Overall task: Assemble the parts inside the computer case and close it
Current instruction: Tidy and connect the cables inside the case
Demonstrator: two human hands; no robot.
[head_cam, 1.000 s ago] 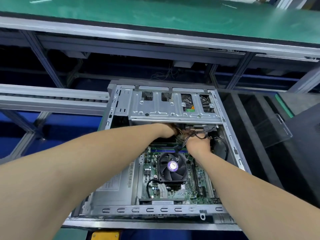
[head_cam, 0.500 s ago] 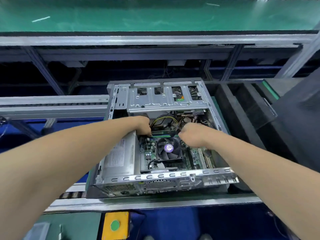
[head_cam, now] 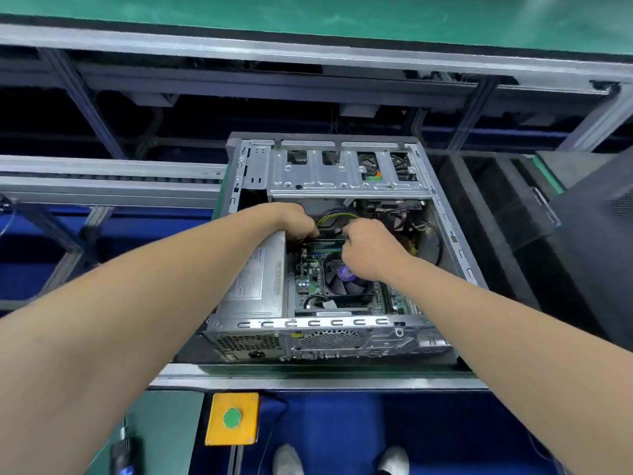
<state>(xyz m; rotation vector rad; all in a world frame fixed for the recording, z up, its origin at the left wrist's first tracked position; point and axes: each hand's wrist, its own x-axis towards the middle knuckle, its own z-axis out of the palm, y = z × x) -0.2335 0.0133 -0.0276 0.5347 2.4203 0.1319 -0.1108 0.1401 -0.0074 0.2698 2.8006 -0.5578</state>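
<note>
1. The computer case lies on its side with the open face up and no side panel on it. I take the cooler fan as my mark.
2. Just beyond the fan runs a green strip. I judge it to be a memory module in its slot, and seating it to be the step in hand.
3. My left hand is at the strip's end beyond-left of the fan. My right hand covers the other end and part of the fan.
4. Both grips curl downward with fingertips hidden, so I cannot tell whether they pinch the strip or only press it.
5. I want even, straight-down pressure at both ends, never one end first, so the module does not tilt.
6. The yellow-and-black cables loop just beyond the strip, and I must keep them out from under it.
7. The power supply stands left of the fan, and I avoid levering my left wrist on it.
</note>
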